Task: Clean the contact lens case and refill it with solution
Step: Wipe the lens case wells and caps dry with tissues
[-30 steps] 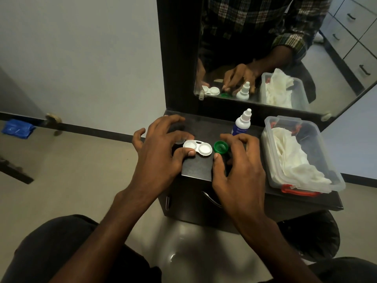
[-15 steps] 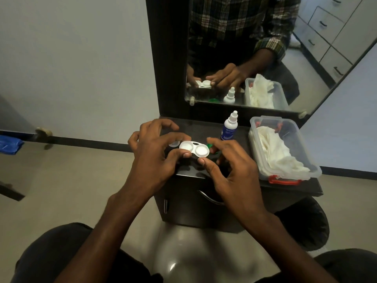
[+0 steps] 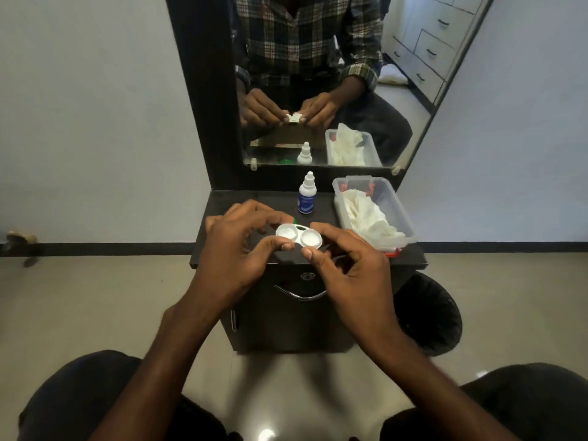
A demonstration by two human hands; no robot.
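Observation:
A white contact lens case [image 3: 298, 237] with two open round wells is held above the dark cabinet top [image 3: 229, 202]. My left hand [image 3: 237, 253] pinches its left well between thumb and fingers. My right hand [image 3: 346, 265] pinches the right well the same way. A sliver of a green cap [image 3: 296, 221] shows just behind the case, mostly hidden by it. The small solution bottle [image 3: 306, 195], white with a blue label and capped, stands upright behind the case, apart from both hands.
A clear plastic box [image 3: 343, 186] with white tissues sits at the right of the cabinet top. A mirror [image 3: 318, 74] stands behind it. A black bin [image 3: 429, 313] is on the floor to the right. The cabinet front has a drawer handle [image 3: 300, 294].
My right hand left the green cap and took hold of the case's right well. Both hands lifted the case slightly off the top. The camera tilted up, showing more mirror.

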